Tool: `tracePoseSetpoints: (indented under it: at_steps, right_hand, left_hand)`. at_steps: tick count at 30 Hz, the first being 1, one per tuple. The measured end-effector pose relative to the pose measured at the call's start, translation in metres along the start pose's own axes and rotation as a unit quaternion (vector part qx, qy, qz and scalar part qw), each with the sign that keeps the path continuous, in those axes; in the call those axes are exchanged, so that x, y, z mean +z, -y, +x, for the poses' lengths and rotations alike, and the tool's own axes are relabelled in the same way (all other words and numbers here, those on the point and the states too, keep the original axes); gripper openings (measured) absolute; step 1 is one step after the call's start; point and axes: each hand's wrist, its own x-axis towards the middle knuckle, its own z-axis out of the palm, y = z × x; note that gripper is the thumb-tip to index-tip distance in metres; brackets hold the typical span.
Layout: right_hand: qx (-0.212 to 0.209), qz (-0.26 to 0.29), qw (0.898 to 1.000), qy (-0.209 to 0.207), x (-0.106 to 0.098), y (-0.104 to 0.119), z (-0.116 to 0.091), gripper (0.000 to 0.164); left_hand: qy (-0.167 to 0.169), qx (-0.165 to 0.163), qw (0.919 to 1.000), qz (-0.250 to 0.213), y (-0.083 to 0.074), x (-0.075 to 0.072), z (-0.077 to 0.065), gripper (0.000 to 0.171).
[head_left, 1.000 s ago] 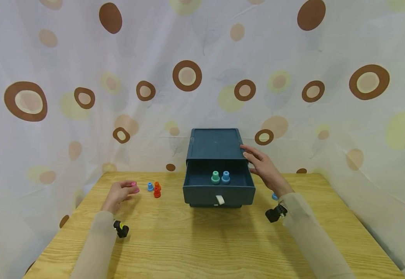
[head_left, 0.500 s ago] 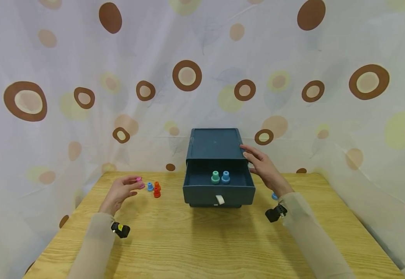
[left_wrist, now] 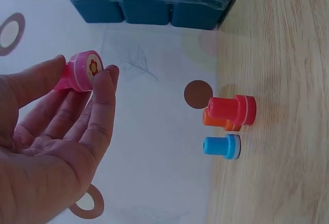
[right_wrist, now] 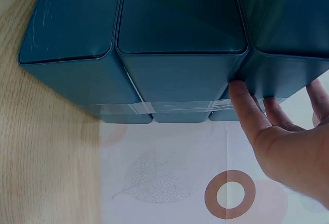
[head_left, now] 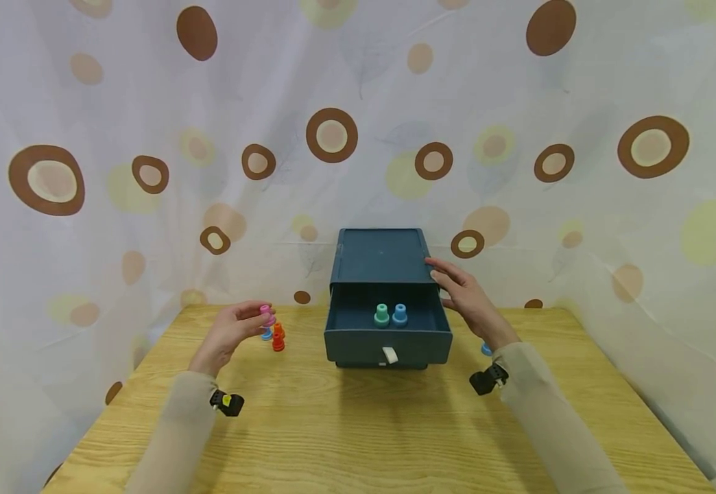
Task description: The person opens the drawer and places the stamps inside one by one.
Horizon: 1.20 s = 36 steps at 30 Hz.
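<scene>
Left grip: clamped on pink stamp, above desk toward left rear corner.
Long axis near upright, wide end down; open drawer lies right. Right grip, fingers apart, touches cabinet.

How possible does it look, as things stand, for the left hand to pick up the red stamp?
Probably not directly: the red stamp stands close by with nothing covering it, but the left hand is pinching the pink stamp, which it would likely need to put down first.
</scene>
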Motion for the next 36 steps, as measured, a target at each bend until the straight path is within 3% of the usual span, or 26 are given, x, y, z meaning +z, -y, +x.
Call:
tracePoseSetpoints:
  at_steps: [13, 20, 30, 36]
  right_hand:
    - [-0.002, 0.0, 1.0, -0.003, 0.003, -0.001, 0.001, 0.054]
    - [-0.003, 0.0, 1.0, -0.008, 0.0, -0.001, 0.0, 0.054]
    - [-0.001, 0.003, 1.0, -0.007, 0.001, -0.002, 0.001, 0.055]
    - [0.001, -0.002, 1.0, -0.007, 0.0, 0.0, 0.0, 0.055]
  left_hand:
    - [0.005, 0.031, 0.9981, 0.053, -0.02, 0.029, 0.004, 0.038]
    - [-0.009, 0.042, 0.9984, 0.036, -0.027, 0.036, 0.004, 0.039]
    - [-0.058, 0.076, 0.9954, 0.005, -0.039, 0.054, 0.002, 0.041]
    - [-0.061, 0.105, 0.9925, -0.013, -0.048, 0.063, 0.002, 0.039]
